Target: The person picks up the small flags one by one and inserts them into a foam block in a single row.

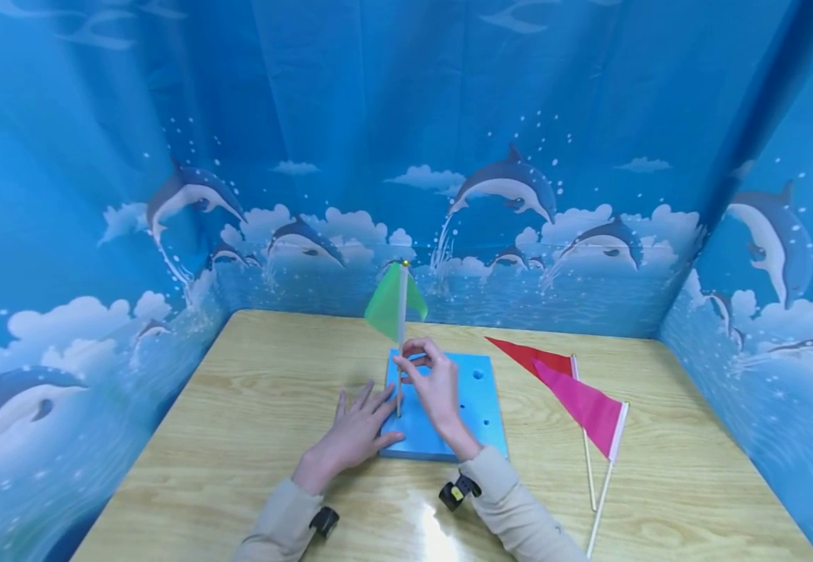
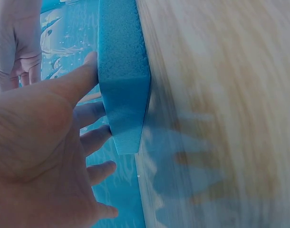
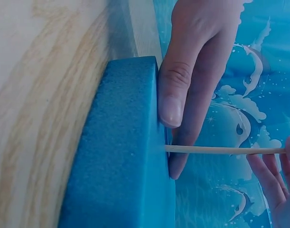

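Note:
A blue foam block (image 1: 449, 410) with holes lies on the wooden table (image 1: 252, 390). My left hand (image 1: 360, 429) lies flat with straight fingers, its thumb (image 2: 78, 78) pressing the block's (image 2: 123, 80) left edge. My right hand (image 1: 431, 378) pinches the thin wooden stick (image 1: 400, 367) of a green flag (image 1: 388, 308), held upright with its lower end in the block's (image 3: 121, 156) top near the left edge. In the right wrist view the stick (image 3: 221, 150) enters the foam beside the left hand's fingers (image 3: 176, 95), and my right hand's fingertips (image 3: 278, 178) show at the right.
A red flag (image 1: 533, 357) and a pink flag (image 1: 585, 406) lie on the table to the right of the block, sticks pointing toward the near edge. Blue dolphin-print curtains (image 1: 406, 156) close in the table on three sides.

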A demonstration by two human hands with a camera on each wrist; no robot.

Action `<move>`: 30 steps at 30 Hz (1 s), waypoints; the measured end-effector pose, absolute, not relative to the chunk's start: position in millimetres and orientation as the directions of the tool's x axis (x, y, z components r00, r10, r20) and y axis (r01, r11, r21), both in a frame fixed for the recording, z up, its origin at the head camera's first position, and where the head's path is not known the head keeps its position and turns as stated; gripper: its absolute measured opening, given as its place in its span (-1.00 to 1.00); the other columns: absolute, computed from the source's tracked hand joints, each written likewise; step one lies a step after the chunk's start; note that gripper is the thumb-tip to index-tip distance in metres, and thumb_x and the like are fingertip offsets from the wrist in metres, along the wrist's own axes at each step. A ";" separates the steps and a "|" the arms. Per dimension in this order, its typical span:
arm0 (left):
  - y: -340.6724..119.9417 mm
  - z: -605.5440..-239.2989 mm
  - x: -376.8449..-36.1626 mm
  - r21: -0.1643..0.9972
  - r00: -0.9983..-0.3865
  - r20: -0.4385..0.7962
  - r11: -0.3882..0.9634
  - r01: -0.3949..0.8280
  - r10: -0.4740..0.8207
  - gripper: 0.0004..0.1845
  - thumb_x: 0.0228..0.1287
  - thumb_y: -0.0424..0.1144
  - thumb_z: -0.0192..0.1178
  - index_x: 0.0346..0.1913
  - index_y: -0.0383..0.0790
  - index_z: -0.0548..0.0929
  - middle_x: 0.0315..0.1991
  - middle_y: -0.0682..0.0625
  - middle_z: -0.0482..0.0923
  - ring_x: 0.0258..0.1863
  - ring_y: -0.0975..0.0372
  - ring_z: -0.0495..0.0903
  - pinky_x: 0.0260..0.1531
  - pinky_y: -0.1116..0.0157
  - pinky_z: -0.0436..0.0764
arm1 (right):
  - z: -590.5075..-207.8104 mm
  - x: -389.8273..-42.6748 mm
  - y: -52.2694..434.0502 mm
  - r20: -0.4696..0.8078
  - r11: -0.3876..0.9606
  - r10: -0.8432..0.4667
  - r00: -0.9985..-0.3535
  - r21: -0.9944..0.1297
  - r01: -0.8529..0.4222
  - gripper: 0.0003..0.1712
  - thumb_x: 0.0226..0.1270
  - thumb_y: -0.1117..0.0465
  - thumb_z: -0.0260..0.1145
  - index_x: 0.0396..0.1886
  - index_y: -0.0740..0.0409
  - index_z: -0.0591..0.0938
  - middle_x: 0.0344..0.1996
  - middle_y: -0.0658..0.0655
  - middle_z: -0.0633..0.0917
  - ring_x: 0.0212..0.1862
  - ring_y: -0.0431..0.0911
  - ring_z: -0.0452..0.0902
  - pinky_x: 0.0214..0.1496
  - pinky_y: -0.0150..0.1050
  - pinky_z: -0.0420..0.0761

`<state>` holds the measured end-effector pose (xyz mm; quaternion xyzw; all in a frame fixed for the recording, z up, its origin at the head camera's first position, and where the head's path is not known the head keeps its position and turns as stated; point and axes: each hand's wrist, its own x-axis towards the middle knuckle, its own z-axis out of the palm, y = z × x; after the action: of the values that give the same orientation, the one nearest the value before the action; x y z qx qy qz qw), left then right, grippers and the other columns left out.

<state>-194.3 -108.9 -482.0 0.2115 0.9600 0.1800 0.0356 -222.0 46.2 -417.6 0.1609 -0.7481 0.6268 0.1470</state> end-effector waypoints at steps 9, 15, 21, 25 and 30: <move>-108.3 -481.0 -193.7 0.360 -0.908 0.008 0.846 0.393 0.419 -0.29 0.48 0.14 0.12 0.55 -0.08 0.29 0.60 -0.07 0.11 0.57 -0.23 -0.01 0.35 -0.50 -0.09 | -416.0 -217.0 46.6 0.413 0.186 -0.081 -0.907 -0.888 -0.421 -0.78 0.35 0.35 0.39 -0.13 0.46 0.65 -0.24 0.39 0.72 -0.24 0.31 0.72 -0.31 -0.09 0.79; -108.4 -480.6 -193.4 0.369 -0.907 0.012 0.841 0.395 0.421 -0.29 0.48 0.13 0.13 0.55 -0.09 0.30 0.60 -0.08 0.11 0.56 -0.24 -0.02 0.35 -0.50 -0.10 | -416.8 -218.2 47.9 0.399 0.171 -0.086 -0.913 -0.897 -0.408 -0.78 0.33 0.34 0.41 -0.13 0.42 0.66 -0.24 0.39 0.72 -0.23 0.32 0.71 -0.28 -0.03 0.79; -108.6 -481.4 -193.2 0.369 -0.910 0.003 0.845 0.387 0.415 -0.29 0.48 0.14 0.12 0.55 -0.10 0.30 0.60 -0.08 0.11 0.57 -0.23 -0.02 0.36 -0.50 -0.12 | -419.3 -218.3 50.0 0.386 0.166 -0.078 -0.919 -0.904 -0.394 -0.78 0.31 0.34 0.43 -0.12 0.40 0.67 -0.25 0.37 0.74 -0.22 0.27 0.73 -0.25 -0.02 0.79; -108.4 -481.2 -192.5 0.371 -0.911 0.001 0.846 0.384 0.413 -0.29 0.47 0.15 0.13 0.54 -0.11 0.32 0.59 -0.09 0.13 0.57 -0.23 -0.02 0.36 -0.50 -0.12 | -419.8 -218.1 50.7 0.387 0.161 -0.081 -0.919 -0.904 -0.395 -0.81 0.31 0.35 0.43 -0.12 0.35 0.69 -0.25 0.36 0.74 -0.21 0.26 0.73 -0.25 -0.07 0.79; -108.4 -481.5 -192.8 0.367 -0.911 0.005 0.846 0.386 0.413 -0.29 0.47 0.15 0.13 0.54 -0.10 0.31 0.59 -0.09 0.13 0.57 -0.23 -0.02 0.36 -0.50 -0.11 | -422.0 -221.2 51.3 0.381 0.171 -0.083 -0.921 -0.905 -0.389 -0.80 0.31 0.34 0.43 -0.12 0.34 0.70 -0.25 0.35 0.75 -0.21 0.23 0.74 -0.26 -0.17 0.79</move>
<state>-192.8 -108.4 -481.5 0.2079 0.9601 0.1831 0.0371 -221.2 51.3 -422.0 0.1562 -0.7554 0.6245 0.1228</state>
